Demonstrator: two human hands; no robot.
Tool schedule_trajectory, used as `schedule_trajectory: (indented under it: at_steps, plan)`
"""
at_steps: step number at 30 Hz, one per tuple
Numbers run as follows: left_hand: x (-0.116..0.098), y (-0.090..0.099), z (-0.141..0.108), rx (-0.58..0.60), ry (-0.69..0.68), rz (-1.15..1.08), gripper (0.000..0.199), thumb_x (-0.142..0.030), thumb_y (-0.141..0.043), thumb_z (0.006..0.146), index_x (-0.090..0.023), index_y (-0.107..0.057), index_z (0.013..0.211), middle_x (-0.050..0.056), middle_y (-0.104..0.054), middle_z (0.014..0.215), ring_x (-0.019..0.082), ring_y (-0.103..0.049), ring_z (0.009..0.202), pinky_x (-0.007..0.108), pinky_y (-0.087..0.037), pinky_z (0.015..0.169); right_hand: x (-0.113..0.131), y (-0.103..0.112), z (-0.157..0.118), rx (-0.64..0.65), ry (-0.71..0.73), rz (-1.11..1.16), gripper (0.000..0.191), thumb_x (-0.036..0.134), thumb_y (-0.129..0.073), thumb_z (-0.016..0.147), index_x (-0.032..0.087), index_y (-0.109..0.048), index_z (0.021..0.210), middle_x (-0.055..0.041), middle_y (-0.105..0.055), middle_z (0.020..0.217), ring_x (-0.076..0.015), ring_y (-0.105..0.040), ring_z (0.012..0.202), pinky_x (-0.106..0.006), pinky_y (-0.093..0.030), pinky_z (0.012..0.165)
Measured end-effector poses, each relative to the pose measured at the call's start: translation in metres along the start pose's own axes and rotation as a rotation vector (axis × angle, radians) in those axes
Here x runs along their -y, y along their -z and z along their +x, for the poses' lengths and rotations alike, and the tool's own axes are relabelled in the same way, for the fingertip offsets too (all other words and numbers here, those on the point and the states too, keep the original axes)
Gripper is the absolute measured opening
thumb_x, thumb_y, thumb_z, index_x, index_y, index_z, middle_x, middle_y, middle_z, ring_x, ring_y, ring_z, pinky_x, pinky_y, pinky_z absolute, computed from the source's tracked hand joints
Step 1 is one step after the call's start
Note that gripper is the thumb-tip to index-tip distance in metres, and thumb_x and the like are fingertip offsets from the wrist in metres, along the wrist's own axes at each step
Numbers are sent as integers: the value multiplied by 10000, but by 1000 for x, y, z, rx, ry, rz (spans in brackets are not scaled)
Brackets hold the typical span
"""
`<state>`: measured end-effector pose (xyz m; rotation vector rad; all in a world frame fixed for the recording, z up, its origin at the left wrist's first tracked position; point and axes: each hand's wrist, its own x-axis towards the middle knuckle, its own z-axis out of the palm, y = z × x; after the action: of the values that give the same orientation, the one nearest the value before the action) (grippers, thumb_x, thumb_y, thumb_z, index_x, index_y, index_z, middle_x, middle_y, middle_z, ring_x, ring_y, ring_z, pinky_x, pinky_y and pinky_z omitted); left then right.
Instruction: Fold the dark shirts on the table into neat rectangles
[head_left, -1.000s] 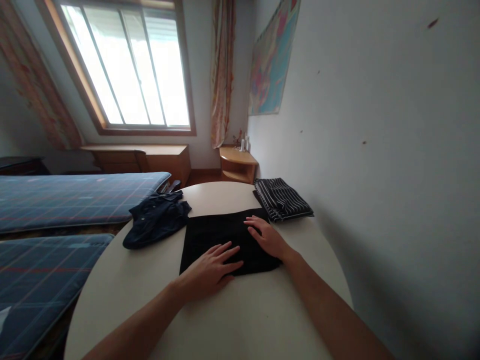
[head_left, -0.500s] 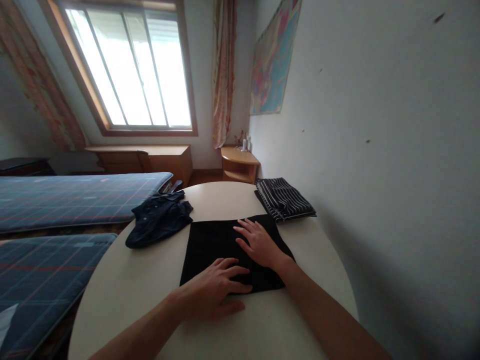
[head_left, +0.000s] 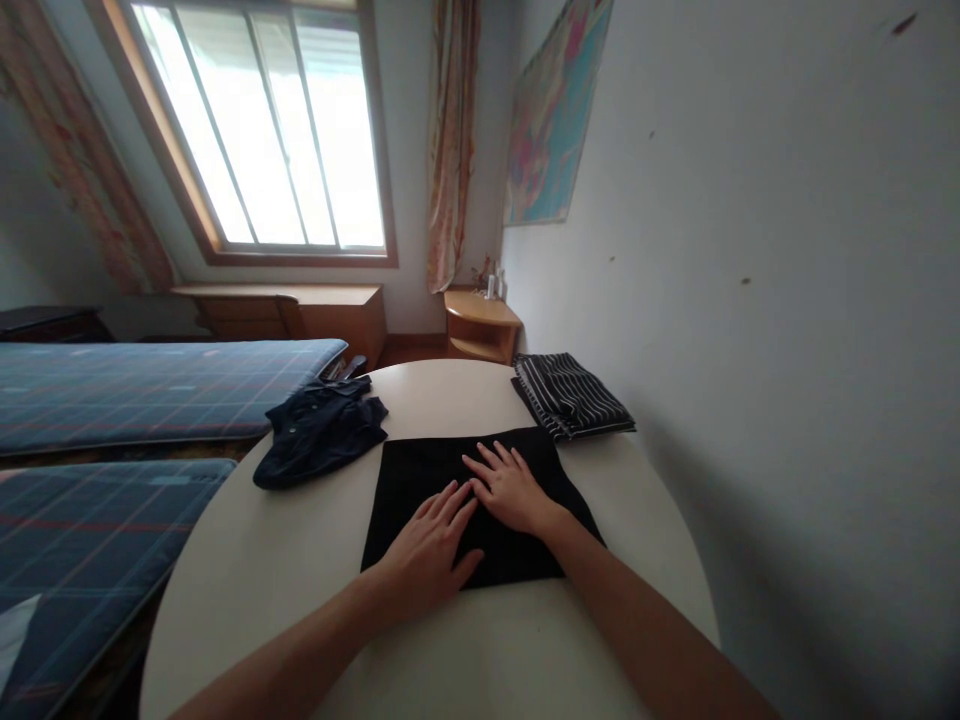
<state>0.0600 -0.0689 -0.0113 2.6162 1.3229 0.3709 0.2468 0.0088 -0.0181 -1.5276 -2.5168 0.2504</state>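
Observation:
A black cloth [head_left: 517, 560], folded into a rough rectangle, lies flat on the round white table [head_left: 262, 600]. My left hand [head_left: 431, 545] rests over its left and middle part, palm down with the fingers spread. On the upper right part of the cloth lies my right hand [head_left: 511, 490], also flat with its fingers apart. The two hands are close together, the left fingertips beside the right thumb. Neither hand holds anything.
Crumpled dark navy clothing [head_left: 319, 435] lies at the table's left edge. A folded black-and-white striped cloth [head_left: 574, 395] sits at the back right, near the wall [head_left: 787, 400]. Plaid mattresses [head_left: 165, 390] are at the left.
My left hand has moved forward onto the cloth and close to my right hand. My right hand has shifted slightly, and the view has moved a little.

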Motion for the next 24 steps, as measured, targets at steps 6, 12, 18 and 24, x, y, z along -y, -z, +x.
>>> schedule_trajectory:
  at_steps: [6,12,18,24]
  plan:
    - [0,3,0,35,10,40,629,-465,-520,924,-193,-416,1481,114,-358,1581,313,-239,1489,532,-197,1211,-17,11,-2,-84,-45,11,524,487,-452,978,228,-531,1426,-96,-406,1556,-281,-309,1455,-455,-220,1186]
    - [-3,7,2,46,32,29,688,-454,-542,900,-201,-378,1518,113,-329,1595,334,-242,1484,537,-216,1202,-43,44,-17,-267,-359,-119,310,357,-468,975,175,-688,1096,-130,-696,1129,-247,-650,1044,-335,-470,912]
    - [-6,6,2,117,40,22,695,-450,-507,924,-297,-278,1563,35,-169,1650,352,-111,1511,594,-149,1200,-56,58,-30,-43,-685,-211,516,539,-444,959,101,-704,1043,-214,-719,1039,-339,-691,1008,-400,-510,818]
    - [-2,4,-1,112,-28,26,685,-524,-521,936,-362,-276,1554,51,-134,1655,389,-51,1505,654,-110,1179,-66,54,-30,38,-671,-178,579,590,-444,932,100,-729,1050,-224,-720,1074,-361,-679,1059,-421,-517,848]
